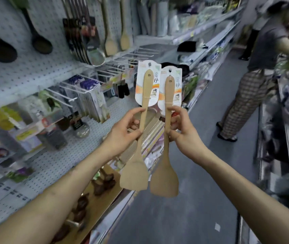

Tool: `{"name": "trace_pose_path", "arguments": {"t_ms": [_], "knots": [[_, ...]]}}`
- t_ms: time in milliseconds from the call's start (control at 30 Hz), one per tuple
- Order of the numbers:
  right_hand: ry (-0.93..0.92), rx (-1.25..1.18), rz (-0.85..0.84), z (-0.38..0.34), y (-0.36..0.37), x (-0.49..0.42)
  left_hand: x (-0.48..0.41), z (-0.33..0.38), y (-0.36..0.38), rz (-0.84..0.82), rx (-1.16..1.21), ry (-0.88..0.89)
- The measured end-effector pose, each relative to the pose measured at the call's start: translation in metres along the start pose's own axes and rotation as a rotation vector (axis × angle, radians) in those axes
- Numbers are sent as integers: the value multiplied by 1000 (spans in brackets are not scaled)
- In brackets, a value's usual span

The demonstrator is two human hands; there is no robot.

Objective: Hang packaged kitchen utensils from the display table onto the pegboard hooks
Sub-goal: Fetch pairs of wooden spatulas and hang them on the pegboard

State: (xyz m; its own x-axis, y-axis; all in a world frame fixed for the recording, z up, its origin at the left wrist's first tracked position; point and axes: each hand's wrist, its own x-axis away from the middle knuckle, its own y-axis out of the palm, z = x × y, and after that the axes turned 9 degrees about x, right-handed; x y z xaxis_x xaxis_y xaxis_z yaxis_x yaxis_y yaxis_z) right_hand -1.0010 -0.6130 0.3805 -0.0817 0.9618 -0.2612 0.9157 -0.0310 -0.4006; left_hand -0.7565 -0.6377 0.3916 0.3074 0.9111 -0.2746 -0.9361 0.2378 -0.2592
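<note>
Left hand [122, 133]: I pinch one wooden spatula [145, 95] mid-handle.
Right hand [183, 132]: I pinch the other spatula [168, 99] likewise.
Feel: light, stiff, I think.

Tan spatulas [164, 145] — white-and-orange cards [146, 85] — against pale blue-white pegboard [25, 71].

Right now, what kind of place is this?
Probably a housewares shop aisle: pegboard wall with wire hooks, stocked shelves, a carded spatula in the left hand, a second spatula in the right hand.
</note>
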Motion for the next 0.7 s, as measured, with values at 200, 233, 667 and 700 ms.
{"name": "trace_pose_path", "arguments": {"t_ms": [200,233,667,700], "knots": [[-10,45,68,15,-50,-59,-84,-2,26,-37,0,59],[-13,60,69,20,-57,-71,-100,-5,30,-40,-2,65],[-4,163,89,80,-146,-274,-326,-27,56,-11,114,96],[-6,160,88,84,-151,-287,-341,-26,57,-4,105,91]]}}
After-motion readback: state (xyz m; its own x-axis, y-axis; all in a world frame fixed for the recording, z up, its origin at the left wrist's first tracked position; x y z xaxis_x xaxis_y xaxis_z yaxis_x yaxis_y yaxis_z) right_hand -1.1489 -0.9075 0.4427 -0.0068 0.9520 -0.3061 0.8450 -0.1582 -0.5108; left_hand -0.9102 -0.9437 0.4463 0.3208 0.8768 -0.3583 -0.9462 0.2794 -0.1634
